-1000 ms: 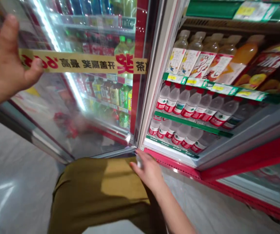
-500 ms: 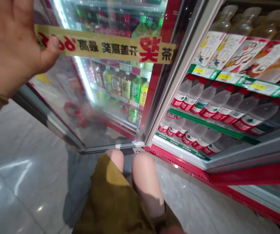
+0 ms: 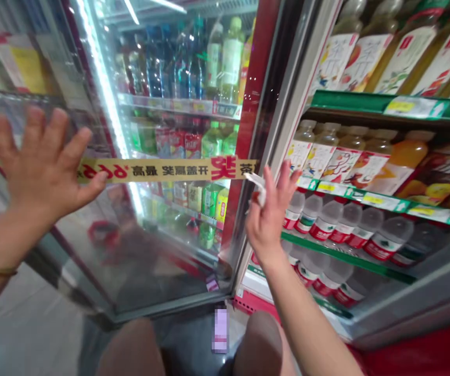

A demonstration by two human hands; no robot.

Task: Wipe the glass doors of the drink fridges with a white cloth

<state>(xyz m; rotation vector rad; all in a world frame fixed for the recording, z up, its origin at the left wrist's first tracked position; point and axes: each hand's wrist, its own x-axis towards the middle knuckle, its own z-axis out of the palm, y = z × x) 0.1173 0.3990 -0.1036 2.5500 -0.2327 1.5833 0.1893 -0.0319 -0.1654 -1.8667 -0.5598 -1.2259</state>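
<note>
My left hand (image 3: 47, 167) is spread flat, palm toward the open glass door (image 3: 131, 282) of a drinks fridge, and appears to press on it. Its fingers are apart, beside a yellow printed strip (image 3: 181, 169) across the glass. My right hand (image 3: 266, 227) is raised near the hinge side of the door. Between its thumb and fingers it pinches a crumpled white tissue (image 3: 260, 190), while other fingers point up. Behind that hand, water bottles with red and white labels (image 3: 327, 222) stand on the fridge shelves.
Tea and juice bottles (image 3: 322, 151) fill the shelves above the water. Through the glass, more drinks (image 3: 209, 201) show in a lit compartment. A blurred-out lilac object (image 3: 220, 330) is low between my knees. Grey tiled floor (image 3: 48, 313) lies at left.
My right hand has come up into view with the white tissue. My view has tilted upward, showing higher shelves. The left hand stays spread at the door and appears lower in the picture.
</note>
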